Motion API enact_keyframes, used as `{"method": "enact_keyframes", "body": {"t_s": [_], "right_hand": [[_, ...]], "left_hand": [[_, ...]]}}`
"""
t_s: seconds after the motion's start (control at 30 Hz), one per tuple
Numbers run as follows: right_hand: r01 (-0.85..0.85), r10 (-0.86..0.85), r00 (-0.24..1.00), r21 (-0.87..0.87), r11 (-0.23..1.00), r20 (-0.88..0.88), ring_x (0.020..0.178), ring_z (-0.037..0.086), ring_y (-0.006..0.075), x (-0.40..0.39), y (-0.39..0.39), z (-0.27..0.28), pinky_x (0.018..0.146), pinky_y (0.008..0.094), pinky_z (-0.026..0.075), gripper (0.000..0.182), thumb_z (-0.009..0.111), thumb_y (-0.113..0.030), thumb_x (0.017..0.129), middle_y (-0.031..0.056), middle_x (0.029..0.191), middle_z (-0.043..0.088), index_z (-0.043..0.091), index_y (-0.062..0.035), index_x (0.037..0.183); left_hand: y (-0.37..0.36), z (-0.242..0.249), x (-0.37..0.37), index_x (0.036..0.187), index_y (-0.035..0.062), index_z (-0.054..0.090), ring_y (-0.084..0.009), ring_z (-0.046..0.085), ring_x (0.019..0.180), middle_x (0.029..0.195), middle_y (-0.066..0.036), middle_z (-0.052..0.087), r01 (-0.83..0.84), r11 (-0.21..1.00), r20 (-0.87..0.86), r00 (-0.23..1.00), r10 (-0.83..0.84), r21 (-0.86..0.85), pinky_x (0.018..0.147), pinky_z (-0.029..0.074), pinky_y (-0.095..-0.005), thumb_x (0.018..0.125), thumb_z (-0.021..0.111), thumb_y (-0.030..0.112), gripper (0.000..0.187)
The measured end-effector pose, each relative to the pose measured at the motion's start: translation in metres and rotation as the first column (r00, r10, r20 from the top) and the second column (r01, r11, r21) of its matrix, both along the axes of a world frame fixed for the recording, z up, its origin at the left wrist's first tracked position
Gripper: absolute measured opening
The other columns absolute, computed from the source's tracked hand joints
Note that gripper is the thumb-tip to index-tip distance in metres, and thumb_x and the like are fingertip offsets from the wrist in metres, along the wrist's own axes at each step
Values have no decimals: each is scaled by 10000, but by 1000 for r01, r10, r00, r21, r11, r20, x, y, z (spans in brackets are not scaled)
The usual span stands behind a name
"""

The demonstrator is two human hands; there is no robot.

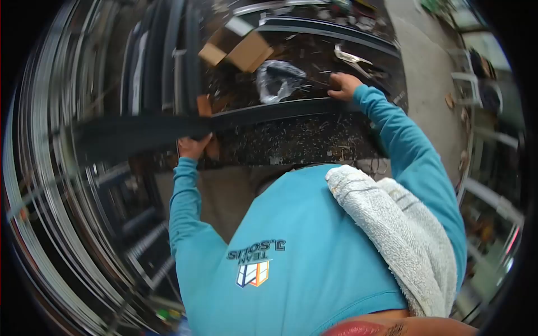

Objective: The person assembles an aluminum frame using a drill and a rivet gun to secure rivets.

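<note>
A long dark profile (263, 114) lies across the front of the dark workbench, its left part reaching past the bench and blurred. My left hand (193, 147) is closed on the underside of this profile, beside an orange-brown piece (204, 106). At the profile's right end, my right hand (344, 87) has its fingers bent around the end or the edge; the exact contact is hard to see. Between the hands, just behind the profile, sits a clear plastic bag (277, 81).
An open cardboard box (249, 51) and a metal tool (353, 59) lie farther back on the littered workbench (314, 143). Long profiles (148, 61) stand in rows at the left. A white towel (392, 235) hangs over my shoulder. Concrete floor (426, 84) shows at the right.
</note>
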State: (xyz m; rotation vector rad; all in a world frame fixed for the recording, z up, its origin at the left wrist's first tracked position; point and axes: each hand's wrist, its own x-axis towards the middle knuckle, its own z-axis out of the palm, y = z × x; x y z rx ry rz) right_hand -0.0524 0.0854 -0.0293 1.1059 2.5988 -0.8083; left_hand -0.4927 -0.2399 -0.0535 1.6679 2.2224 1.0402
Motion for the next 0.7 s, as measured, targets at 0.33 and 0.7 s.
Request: {"method": "enact_keyframes", "body": {"t_s": [0.33, 0.7], "right_hand": [[78, -67, 894, 8, 997, -444, 797, 606, 201, -3, 18, -31, 731, 317, 487, 241, 642, -132, 852, 117, 927, 633, 595, -29, 1065], [-445, 313, 895, -592, 672, -317, 773, 560, 112, -141, -97, 86, 691, 280, 458, 184, 610, -108, 891, 57, 836, 619, 629, 30, 1012]], "left_hand": [[81, 28, 197, 1091, 67, 582, -316, 487, 1192, 1150, -131, 561, 235, 963, -34, 972, -232, 131, 1035, 324, -449, 671, 783, 367, 553], [115, -12, 206, 1254, 94, 564, -270, 418, 1266, 1279, -124, 547, 181, 951, -180, 956, -230, -252, 1081, 246, -471, 681, 651, 721, 853]]}}
